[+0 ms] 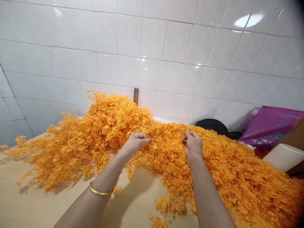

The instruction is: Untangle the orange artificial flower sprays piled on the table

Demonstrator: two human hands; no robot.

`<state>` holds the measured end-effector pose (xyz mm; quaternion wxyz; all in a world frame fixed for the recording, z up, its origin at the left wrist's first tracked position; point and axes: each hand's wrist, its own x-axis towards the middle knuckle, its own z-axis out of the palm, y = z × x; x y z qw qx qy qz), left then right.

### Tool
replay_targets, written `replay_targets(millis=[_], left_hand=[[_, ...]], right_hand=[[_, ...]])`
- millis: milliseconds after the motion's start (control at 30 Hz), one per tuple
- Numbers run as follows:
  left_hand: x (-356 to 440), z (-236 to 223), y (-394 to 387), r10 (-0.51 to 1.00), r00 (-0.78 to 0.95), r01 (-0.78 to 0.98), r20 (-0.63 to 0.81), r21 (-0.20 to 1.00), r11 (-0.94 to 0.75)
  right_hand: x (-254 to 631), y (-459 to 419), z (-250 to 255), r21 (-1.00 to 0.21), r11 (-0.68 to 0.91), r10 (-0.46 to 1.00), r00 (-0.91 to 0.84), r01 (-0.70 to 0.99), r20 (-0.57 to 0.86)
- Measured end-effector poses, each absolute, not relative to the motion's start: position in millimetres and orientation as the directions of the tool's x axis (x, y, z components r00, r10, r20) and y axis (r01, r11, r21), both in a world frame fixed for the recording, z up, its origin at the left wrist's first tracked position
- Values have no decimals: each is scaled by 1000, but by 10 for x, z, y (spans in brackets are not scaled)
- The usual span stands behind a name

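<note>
Head: orange sprigs [169, 155] between left grip [136, 142], right grip [194, 145]

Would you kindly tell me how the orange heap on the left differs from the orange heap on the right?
The left heap rises into a steeper mound, while the right heap lies flatter. The left heap looks looser, with sprigs trailing out over its edge; the right heap looks more densely packed. Both are orange, made of small branching pieces, and rest on the pale table.
</note>
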<state>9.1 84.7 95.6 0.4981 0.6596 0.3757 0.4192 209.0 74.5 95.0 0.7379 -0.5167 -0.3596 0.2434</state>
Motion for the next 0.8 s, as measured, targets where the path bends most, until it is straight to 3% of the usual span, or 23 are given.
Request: replay_targets(millis=[133, 267, 433, 500, 633, 800], left_hand=[[56, 1004, 842, 934, 333, 28, 134, 988, -151], [86, 992, 843, 935, 341, -4, 102, 994, -107], [116, 983, 853, 936, 342, -34, 86, 996, -79], [141, 969, 848, 927, 362, -19, 98, 995, -97], [171, 927, 842, 884, 435, -8, 170, 983, -185], [135, 919, 869, 951, 282, -19, 124, 992, -124]], right_hand=[[2114, 726, 995, -943, 324, 788, 572, -72, 228], [1894, 705, 973, -966, 247, 930, 299, -76, 215], [1686, 671, 925, -973, 224, 974, 24, 50, 225], [1645, 685, 901, -960, 276, 956, 83, 56, 280], [1796, 732, 900, -928, 368, 844, 398, 58, 359], [2118, 693, 1036, -910, 394, 722, 656, -127, 220]])
